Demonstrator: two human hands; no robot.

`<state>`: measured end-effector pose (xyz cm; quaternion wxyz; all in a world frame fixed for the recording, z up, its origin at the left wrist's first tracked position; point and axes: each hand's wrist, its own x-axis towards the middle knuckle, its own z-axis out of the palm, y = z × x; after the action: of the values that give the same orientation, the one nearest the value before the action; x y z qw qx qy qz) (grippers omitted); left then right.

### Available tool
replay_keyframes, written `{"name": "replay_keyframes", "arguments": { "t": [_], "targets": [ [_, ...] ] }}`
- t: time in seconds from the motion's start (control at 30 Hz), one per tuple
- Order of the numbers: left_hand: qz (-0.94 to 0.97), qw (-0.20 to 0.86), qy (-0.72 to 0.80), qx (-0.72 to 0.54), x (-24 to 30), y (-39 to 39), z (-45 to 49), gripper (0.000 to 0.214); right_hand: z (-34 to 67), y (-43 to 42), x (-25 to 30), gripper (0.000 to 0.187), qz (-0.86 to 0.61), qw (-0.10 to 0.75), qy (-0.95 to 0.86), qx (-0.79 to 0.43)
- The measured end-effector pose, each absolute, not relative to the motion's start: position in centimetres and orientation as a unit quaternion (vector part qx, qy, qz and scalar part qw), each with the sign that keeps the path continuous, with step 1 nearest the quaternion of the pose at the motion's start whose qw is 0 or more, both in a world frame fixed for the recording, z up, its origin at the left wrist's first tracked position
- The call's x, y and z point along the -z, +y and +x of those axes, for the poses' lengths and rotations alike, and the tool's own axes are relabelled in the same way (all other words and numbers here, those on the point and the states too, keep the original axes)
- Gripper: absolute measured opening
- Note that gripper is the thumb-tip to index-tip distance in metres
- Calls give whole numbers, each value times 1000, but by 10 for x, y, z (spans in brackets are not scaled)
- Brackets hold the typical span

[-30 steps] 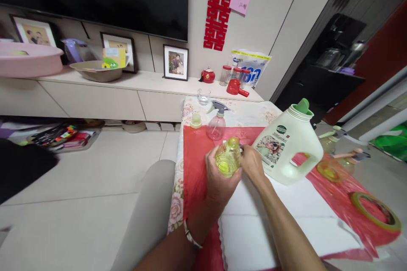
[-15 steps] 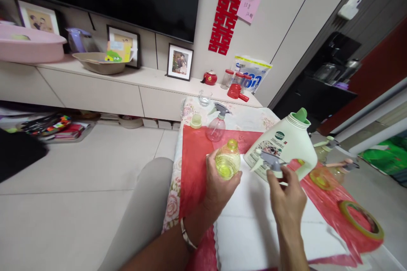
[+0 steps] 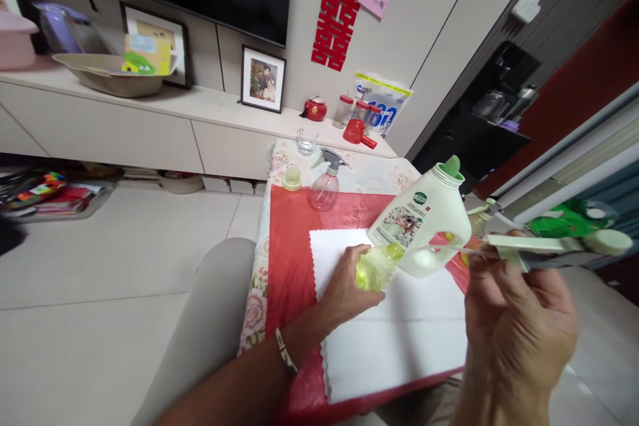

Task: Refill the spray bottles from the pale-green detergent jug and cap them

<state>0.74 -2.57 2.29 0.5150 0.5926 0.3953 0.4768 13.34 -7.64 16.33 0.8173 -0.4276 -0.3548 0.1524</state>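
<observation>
My left hand [image 3: 344,289] is wrapped around a small see-through yellow spray bottle [image 3: 373,269] with an open neck and yellowish liquid inside. The bottle tilts to the right above a white mat [image 3: 369,353]. Off to the right, my right hand [image 3: 519,326] grips a spray head [image 3: 544,243] turned on its side. Its thin dip tube [image 3: 459,249] points left, toward the bottle's mouth; whether the tip touches is too fine to tell. Just behind the bottle stands a pale green detergent jug [image 3: 439,206] with a handle and a green spout.
A pink spray bottle [image 3: 324,192] and a pale yellow-green cap [image 3: 291,178] stand on the red cover [image 3: 289,246]. Behind them is a clear glass cup [image 3: 306,141]. Another spray bottle [image 3: 480,218] sits beyond the jug. A low cabinet [image 3: 130,140] runs along the wall.
My right hand has moved right and nearer, turning the spray head sideways so its tube shows. The yellow bottle has tipped rightward in my left hand. The view has shifted right.
</observation>
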Motion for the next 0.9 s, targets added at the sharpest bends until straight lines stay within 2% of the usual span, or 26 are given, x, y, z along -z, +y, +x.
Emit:
{"name": "replay_keyframes", "arguments": {
  "t": [0.27,0.47,0.73,0.9],
  "targets": [
    [596,516,409,-459,-21,-24,7,79,132,-58,-166,28,-403,812,-398,-140],
    [602,526,406,-443,-24,-25,5,78,133,-55,-162,33,-415,797,-402,-176],
    [607,509,395,-464,-14,-22,10,79,131,-43,-89,41,-490,689,-433,-313],
    [614,506,390,-464,-15,-23,9,78,132,-38,-68,39,-491,680,-428,-336]
  ]
}}
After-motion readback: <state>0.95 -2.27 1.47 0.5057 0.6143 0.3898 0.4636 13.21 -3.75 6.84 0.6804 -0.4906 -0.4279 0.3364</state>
